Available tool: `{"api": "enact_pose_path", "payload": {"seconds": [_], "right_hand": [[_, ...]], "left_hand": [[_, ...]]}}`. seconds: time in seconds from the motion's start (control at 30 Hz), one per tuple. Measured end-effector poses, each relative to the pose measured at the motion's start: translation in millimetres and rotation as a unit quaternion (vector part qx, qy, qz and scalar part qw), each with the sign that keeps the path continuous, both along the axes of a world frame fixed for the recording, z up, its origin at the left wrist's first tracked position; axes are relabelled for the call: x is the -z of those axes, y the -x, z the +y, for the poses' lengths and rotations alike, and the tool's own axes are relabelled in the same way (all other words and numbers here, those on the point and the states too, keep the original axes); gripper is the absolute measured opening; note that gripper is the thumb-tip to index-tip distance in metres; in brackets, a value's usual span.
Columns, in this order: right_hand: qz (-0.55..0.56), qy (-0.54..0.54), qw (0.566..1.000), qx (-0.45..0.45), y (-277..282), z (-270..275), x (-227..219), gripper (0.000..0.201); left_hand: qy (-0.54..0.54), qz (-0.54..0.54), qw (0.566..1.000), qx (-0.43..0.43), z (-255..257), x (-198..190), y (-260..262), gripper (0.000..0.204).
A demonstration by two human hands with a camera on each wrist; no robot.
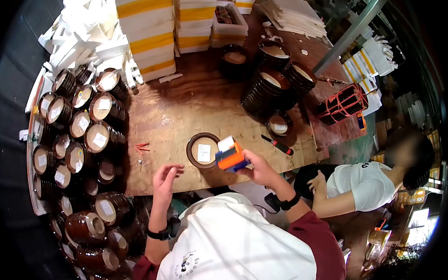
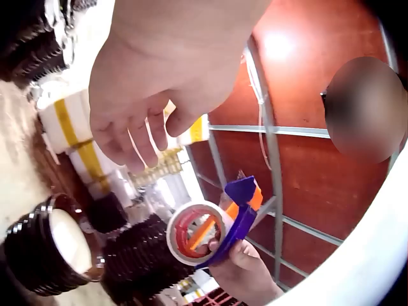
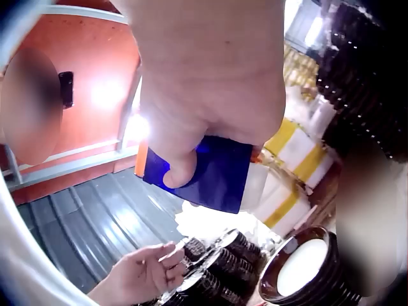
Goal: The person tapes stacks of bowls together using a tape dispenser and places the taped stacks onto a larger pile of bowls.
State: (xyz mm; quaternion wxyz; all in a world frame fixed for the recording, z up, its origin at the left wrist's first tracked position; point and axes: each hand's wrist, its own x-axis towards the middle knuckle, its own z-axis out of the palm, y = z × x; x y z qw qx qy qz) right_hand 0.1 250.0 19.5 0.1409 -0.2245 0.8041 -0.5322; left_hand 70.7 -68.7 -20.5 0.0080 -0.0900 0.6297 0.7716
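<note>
My right hand (image 1: 261, 169) grips an orange-and-blue tape dispenser (image 1: 229, 160), thumb pressed along its blue side (image 3: 213, 175) in the right wrist view. A wide tape roll (image 2: 185, 245) sits in the dispenser. Just left of it, a round dark-brown glazed pot (image 1: 192, 152) stands on the table, seen from above, its tan top (image 1: 202, 140) bearing a white printed label (image 1: 204, 152). The dispenser overlaps the pot's right rim in the head view. Left of the pot, my left hand (image 1: 167, 180) hovers with loosely bent fingers, holding nothing.
Labelled brown pots (image 1: 99, 138) are piled at the left. More ribbed pots (image 1: 262, 92) stand back right, near a red-handled knife (image 1: 282, 147). Red strips (image 1: 142, 148) lie left. Foam boxes (image 1: 148, 31) line the back. Another person (image 1: 359, 189) sits at the right.
</note>
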Motion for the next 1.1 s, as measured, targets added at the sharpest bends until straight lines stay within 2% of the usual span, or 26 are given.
{"api": "enact_pose_path", "payload": {"seconds": [0.1,0.2,0.3,0.33,0.43,0.53,0.63,0.77,0.87,0.9,0.97,1.03,1.1], "right_hand": [[0.073,-0.047,0.994,-0.063,-10,-5,-28,0.041],[0.097,-0.058,0.99,-0.089,-14,-7,-39,0.043],[0.106,-0.069,0.987,-0.099,-17,-8,-47,0.042],[0.104,-0.072,0.987,-0.101,-18,-9,-50,0.042],[0.074,-0.076,0.988,-0.115,-18,-9,-51,0.043],[0.036,-0.072,0.988,-0.134,-16,-9,-50,0.041],[-0.007,-0.059,0.987,-0.148,-16,-11,-50,0.038],[-0.027,-0.055,0.985,-0.16,-9,-8,-47,0.035],[-0.011,-0.062,0.982,-0.176,-4,-8,-45,0.035],[-0.02,-0.03,0.98,-0.194,-2,-10,-43,0.035],[-0.03,0.023,0.978,-0.207,5,-10,-41,0.033],[-0.081,0.012,0.975,-0.204,7,-10,-43,0.033],[-0.123,-0.027,0.971,-0.204,10,-4,-49,0.035]], "left_hand": [[-0.062,0.058,0.994,0.062,22,-45,14,0.021],[0.032,0.135,0.985,0.105,33,-87,12,0.021],[0.149,0.195,0.955,0.164,35,-120,12,0.025],[0.154,0.183,0.955,0.176,35,-127,12,0.021],[0.225,0.228,0.927,0.193,35,-128,19,0.016],[0.239,0.197,0.934,0.181,40,-123,20,0.011],[0.228,0.14,0.955,0.127,48,-119,18,0.013],[0.259,0.197,0.939,0.111,54,-118,21,0.008],[0.201,0.133,0.966,0.089,56,-110,23,0.007],[0.232,0.119,0.963,0.065,57,-110,25,0.009],[0.278,0.164,0.946,0.027,59,-101,31,0.011],[0.346,0.216,0.913,-0.003,56,-92,38,0.012],[0.241,0.141,0.96,0.002,50,-76,42,0.013]]}}
